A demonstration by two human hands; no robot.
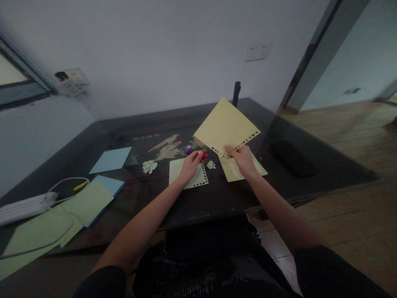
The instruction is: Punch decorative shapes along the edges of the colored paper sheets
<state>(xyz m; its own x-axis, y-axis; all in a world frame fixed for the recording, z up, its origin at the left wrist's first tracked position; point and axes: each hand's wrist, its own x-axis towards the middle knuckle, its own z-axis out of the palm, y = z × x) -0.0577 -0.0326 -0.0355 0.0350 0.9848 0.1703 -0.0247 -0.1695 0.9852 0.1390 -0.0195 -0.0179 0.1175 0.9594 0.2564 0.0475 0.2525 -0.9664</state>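
My right hand (242,159) holds up a yellow paper sheet (225,127) by its lower edge, which carries a row of punched heart-shaped holes. My left hand (190,164) grips a small red punch (203,155) just above a pale green sheet (189,174) that lies flat and has punched holes along its right and lower edges. A purple punch (188,149) stands on the dark table (217,198) just beyond my left hand. Another pale sheet (235,170) lies under my right hand.
Small heaps of punched paper bits (149,166) lie near the sheets. Blue sheets (111,159) and green sheets (77,207) lie at the left, beside a white power strip (21,208) with its cable. A black flat object (291,158) lies at the right.
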